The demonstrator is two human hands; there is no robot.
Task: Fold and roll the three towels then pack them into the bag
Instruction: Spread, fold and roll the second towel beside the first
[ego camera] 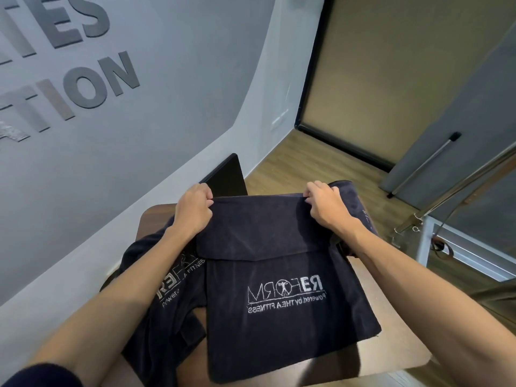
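Left hand (192,210), right hand (326,208) pinching folded towel (279,275) edge (fingers curled)

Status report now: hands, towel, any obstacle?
Left hand and right hand both pinch far fold of middle towel. Fold started, no roll yet. Second towel crumpled at left, touching it. Nothing blocks.

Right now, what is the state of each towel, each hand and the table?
Middle towel: flat on the table, far end folded back toward the person, logo up.
Left towel: crumpled, unfolded, partly under the left arm.
Third towel: bunched behind the right hand, mostly hidden.
Left hand: gripping the fold's left corner.
Right hand: gripping the fold's right corner.
Table: mostly covered by towels.
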